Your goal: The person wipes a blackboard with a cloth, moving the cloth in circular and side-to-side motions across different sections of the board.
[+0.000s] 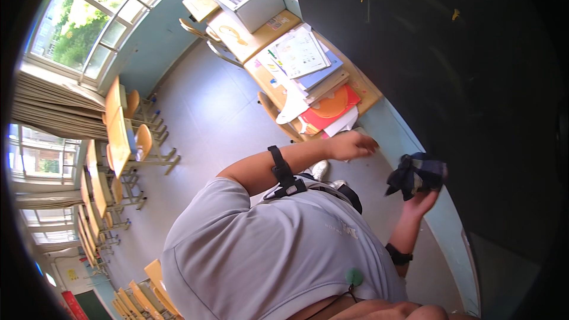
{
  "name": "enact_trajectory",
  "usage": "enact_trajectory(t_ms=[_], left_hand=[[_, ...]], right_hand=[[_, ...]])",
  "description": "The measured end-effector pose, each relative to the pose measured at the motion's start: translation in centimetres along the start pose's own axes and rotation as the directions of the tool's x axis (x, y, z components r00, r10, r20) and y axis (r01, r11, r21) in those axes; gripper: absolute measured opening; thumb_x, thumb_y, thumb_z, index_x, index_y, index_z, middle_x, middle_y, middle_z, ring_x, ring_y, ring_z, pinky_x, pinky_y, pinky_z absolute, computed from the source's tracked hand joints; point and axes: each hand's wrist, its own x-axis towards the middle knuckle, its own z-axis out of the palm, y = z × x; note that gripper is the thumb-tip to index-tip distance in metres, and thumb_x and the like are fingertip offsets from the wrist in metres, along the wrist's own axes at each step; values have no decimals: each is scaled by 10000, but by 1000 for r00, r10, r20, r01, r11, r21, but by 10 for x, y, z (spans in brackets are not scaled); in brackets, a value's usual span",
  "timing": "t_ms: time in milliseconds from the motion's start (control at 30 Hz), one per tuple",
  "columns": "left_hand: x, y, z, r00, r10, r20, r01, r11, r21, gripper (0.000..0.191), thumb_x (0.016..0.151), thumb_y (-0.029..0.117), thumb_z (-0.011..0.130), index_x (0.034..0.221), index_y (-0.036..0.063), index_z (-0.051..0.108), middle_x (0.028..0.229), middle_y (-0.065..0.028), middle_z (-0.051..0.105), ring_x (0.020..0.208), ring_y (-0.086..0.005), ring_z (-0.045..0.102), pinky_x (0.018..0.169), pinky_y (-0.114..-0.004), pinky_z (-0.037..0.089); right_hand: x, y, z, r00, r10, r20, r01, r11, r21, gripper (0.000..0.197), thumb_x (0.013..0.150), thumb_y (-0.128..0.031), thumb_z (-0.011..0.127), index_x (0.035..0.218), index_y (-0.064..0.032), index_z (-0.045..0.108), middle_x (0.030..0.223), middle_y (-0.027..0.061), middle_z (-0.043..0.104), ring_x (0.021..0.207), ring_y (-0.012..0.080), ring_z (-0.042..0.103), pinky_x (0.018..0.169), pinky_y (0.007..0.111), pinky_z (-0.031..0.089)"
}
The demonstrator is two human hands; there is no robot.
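Note:
My right hand [424, 202], on the right, holds a bunched dark checked cloth [416, 175] in its raised fingers. The cloth is in front of the lower edge of a blackboard [466, 111]; whether it touches the board I cannot tell. Faint streaks and small yellow marks show on the dark surface. My left hand [351, 146] holds nothing that I can see, its fingers loosely bent. That arm reaches across in front of my body, beside the near end of a wooden desk [366, 93]. Black straps circle both my arms.
Stacked books and papers [302, 53] and a red booklet [331, 109] lie on the desk. Beyond stands a grey metal box [255, 0]. A chair [275, 115] is tucked beside the desk. Rows of school desks [115, 142] line the windows [75, 13]. My shoes [320, 170] are on the floor.

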Motion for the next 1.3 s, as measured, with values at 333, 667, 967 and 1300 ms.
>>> enact_trajectory(t_ms=[333,667,967,1300], left_hand=[[-125,-97,-145,822,-226,-522,237,970,-47,338,963,165,627,1206,-70,647,1093,-126,727,983,-195,683,902,-321,531],[-206,-164,-304,793,-97,-601,120,993,-1,238,988,71,555,1153,-73,648,1018,-152,719,895,-220,698,838,-332,545],[-97,-7,-467,376,823,-425,-173,513,841,339,902,37,596,1241,31,621,1330,-199,576,1194,-356,565,1021,-445,439],[35,141,-475,281,956,-82,-56,102,993,668,1034,424,434,1581,76,272,1629,-301,138,1500,-507,133,1220,-594,97]], right_hand=[[32,-51,32,583,-596,-552,214,769,-603,479,903,-266,636,1241,68,572,1209,244,633,1015,330,670,889,422,570],[110,12,99,269,-963,12,-106,-42,-993,799,794,-304,857,1424,11,478,1401,253,490,1216,419,547,1031,453,459],[124,18,187,221,-954,204,122,-180,-976,335,819,-205,812,1079,-7,740,969,143,643,908,336,652,801,402,536],[96,-30,127,153,-986,-64,59,74,-996,218,794,-162,799,947,-12,760,854,157,648,821,361,651,745,425,530]])
